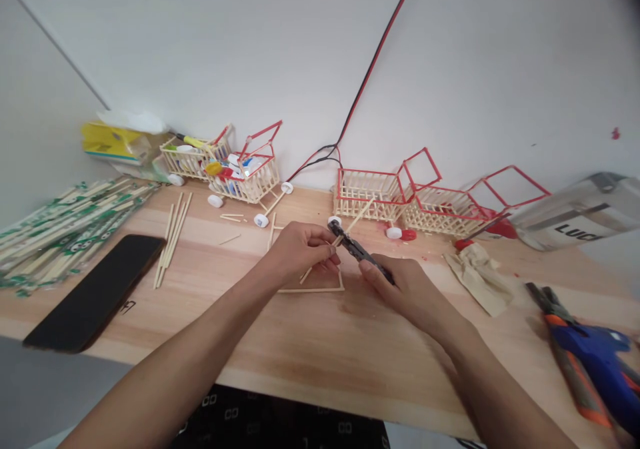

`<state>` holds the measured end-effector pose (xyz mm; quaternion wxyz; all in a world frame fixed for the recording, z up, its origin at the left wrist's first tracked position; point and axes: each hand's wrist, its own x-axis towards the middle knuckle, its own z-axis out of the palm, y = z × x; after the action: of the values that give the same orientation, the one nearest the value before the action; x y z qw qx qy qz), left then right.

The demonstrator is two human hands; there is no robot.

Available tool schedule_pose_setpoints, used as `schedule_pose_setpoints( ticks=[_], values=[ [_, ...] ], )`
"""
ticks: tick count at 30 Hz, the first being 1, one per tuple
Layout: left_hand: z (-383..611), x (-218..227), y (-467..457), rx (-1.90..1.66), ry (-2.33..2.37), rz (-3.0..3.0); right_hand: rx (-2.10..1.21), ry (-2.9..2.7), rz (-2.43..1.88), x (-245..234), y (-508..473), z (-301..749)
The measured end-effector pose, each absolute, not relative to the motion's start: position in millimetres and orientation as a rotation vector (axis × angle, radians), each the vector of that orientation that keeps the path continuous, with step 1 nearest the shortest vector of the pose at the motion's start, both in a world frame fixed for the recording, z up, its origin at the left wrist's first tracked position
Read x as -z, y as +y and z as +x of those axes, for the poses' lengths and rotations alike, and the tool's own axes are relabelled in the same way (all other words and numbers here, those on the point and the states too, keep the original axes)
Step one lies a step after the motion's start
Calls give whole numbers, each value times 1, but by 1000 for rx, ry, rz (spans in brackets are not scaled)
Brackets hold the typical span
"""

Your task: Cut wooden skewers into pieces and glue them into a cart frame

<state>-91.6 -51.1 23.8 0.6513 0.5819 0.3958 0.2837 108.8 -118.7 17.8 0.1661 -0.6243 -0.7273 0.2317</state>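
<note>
My left hand [303,249] pinches a thin wooden chopstick [361,214], which slants up and to the right. My right hand [395,279] is closed around a black pliers-like tool [357,249]. The tool's head crosses the chopstick just beside my left fingertips; whether its jaws bite the wood I cannot tell. Beneath my left hand, a flat rectangular frame of sticks [313,291] lies on the table, partly hidden by the hand. Loose chopsticks [173,239] and short cut pieces [231,218] lie to the left.
Small stick-built carts with red handles [370,186] line the wall, two filled with bottle caps [235,169]. Wrapped chopsticks [75,229] and a black phone [97,292] lie left. A blue glue gun [595,359], orange-handled pliers [575,376] and crumpled paper [477,276] lie right.
</note>
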Motion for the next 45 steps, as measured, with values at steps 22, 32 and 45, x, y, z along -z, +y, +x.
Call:
schedule_pose_setpoints(
  ticks=[22, 32, 45],
  values=[
    [-88, -25, -54, -708, 950, 1386, -662, -2046, -1787, -17, -119, 105],
    [-89, -25, -52, -677, 950, 1381, -607, -2057, -1802, -16, -120, 105],
    [-93, -30, -51, -588, 912, 1296, -617, -2082, -1744, -14, -122, 106]
  ],
)
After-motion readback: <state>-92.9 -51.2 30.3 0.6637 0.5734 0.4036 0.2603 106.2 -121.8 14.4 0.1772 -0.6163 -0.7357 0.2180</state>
